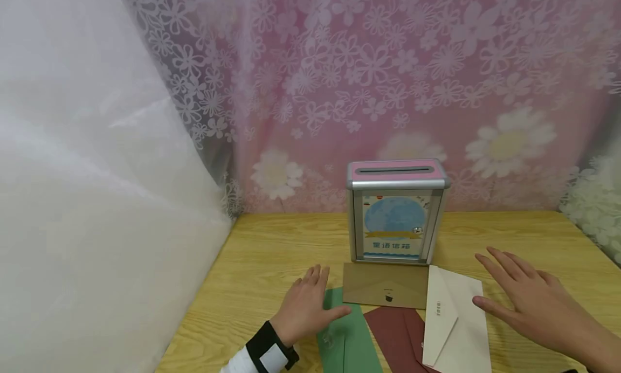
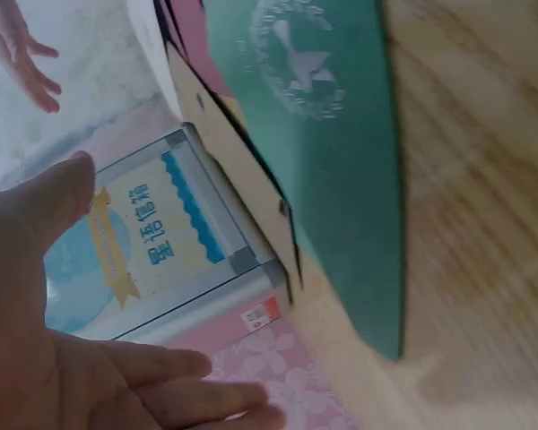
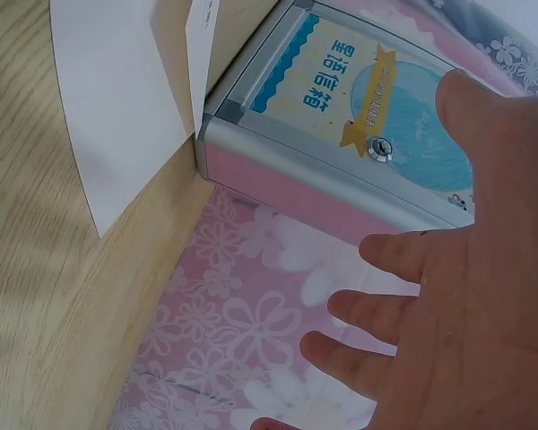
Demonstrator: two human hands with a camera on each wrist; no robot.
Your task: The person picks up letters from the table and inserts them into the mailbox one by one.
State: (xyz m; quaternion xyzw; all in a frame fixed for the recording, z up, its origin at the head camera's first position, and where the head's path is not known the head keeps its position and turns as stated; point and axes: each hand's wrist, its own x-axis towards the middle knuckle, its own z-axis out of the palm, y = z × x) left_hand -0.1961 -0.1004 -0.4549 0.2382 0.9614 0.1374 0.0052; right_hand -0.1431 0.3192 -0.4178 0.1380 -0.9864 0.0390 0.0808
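Observation:
My left hand (image 1: 304,308) hovers over the left edge of a green envelope (image 1: 346,335), fingers extended and thumb apart, holding nothing. To the right of a white envelope (image 1: 468,319), my right hand (image 1: 533,300) is spread in the air, its thumb overlapping the envelope's edge in the head view. A brown envelope (image 1: 368,284) lies in front of a silver-framed letter box (image 1: 395,222) with a pink top and a slot (image 1: 394,170). Between the green and white envelopes lies a dark red envelope (image 1: 395,330), partly covered by the white one. A round lock (image 3: 379,149) shows on the box's front.
The wooden table (image 1: 271,254) carries the box and envelopes. Behind it hangs a pink flowered curtain (image 1: 310,92); a white sheet (image 1: 97,200) falls along the left side. White flowers (image 1: 594,206) stand at the right edge.

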